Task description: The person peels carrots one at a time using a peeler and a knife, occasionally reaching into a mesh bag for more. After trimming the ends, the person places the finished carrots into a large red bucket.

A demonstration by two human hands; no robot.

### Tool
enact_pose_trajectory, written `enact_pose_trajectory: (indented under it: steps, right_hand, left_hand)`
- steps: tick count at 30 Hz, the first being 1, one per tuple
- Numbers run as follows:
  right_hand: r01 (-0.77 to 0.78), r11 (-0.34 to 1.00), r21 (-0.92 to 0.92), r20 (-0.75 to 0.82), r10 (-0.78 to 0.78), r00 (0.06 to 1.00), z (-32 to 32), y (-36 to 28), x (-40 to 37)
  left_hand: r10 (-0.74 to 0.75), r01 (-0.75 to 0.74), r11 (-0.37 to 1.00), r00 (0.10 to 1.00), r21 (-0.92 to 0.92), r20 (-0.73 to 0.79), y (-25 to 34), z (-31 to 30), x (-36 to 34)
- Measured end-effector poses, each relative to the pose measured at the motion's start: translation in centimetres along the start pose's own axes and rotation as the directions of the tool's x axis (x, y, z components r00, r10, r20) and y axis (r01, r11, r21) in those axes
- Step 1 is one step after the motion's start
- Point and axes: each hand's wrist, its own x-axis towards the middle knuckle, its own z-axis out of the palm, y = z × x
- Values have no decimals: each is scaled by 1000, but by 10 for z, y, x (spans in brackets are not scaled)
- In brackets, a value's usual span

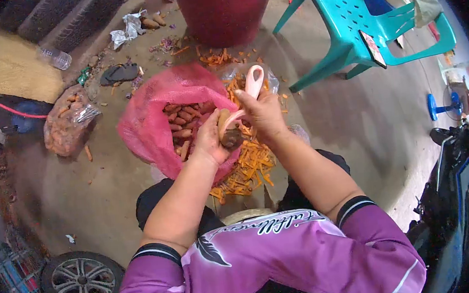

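My left hand (pixel 211 137) is closed around a stubby, tan-brown carrot (pixel 232 139), whose dark end points down toward me. My right hand (pixel 264 112) grips a pink peeler (pixel 255 82) by its handle, its curved head against or just over the carrot; the blade itself is too small to make out. Just beyond my left hand, a pink mesh sack (pixel 144 113) stands open with many unpeeled carrots (pixel 184 117) inside. Orange peelings (pixel 248 170) lie heaped below my hands, between my feet.
A large red tub (pixel 227 11) stands ahead, and a teal plastic chair (pixel 340 17) with a phone (pixel 372 48) on it is at the right. To the left is a clear bag of carrots (pixel 69 125). A wheel (pixel 83 282) and a motorcycle (pixel 448 193) flank me.
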Motion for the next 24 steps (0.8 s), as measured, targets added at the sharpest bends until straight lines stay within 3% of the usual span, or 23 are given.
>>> enact_pose_trajectory:
  steps: [1, 4, 7, 12, 13, 14, 15, 16, 17, 18, 20, 21, 24]
  right_hand:
    - [14, 999, -29, 9, -14, 1000, 2, 7, 2]
    - [22, 1000, -15, 27, -22, 999, 11, 10, 5]
    - [0, 999, -32, 26, 1, 1000, 11, 19, 15]
    - [-36, 967, -252, -4, 36, 999, 8, 40, 39]
    - [22, 973, -231, -71, -39, 997, 6, 36, 46]
    - [81, 973, -215, -139, -113, 984, 3, 30, 54]
    - [33, 990, -136, -189, -58, 980, -6, 25, 67]
    - [88, 960, -267, -200, -145, 969, -25, 36, 87]
    - [124, 961, -247, -290, -195, 937, -32, 45, 98]
    - [164, 959, -230, -376, -243, 894, -30, 44, 100]
    - [174, 964, -201, -337, -235, 912, -27, 42, 96]
    - [176, 966, -188, -315, -230, 921, -22, 36, 88]
    - [64, 972, -227, -211, -113, 971, 8, 13, 48]
  left_hand:
    - [-34, 31, 999, 996, 34, 79, 0, -2, 1]
    - [-29, 29, 1000, 997, -9, -71, 2, 9, 2]
    - [-2, -4, 998, 994, -60, -106, 0, 10, 5]
    - [64, -58, 987, 997, 152, -38, 10, -5, 8]
    - [74, -68, 975, 997, 211, -20, 10, -5, 7]
    - [-10, 4, 973, 1000, 229, 25, 8, -5, 4]
    - [-97, 77, 964, 993, 253, 68, 4, -5, -2]
    - [-188, 152, 947, 976, 282, 108, 1, -4, -6]
    - [-191, 155, 960, 971, 234, 141, 0, 2, -6]
    - [-170, 143, 971, 977, 192, 127, 3, 2, -5]
    - [-112, 102, 989, 989, 104, 97, 16, -1, -1]
    - [-33, 42, 988, 997, 148, -65, 17, -8, 5]
    - [32, -31, 999, 999, 33, -26, 15, -20, 10]
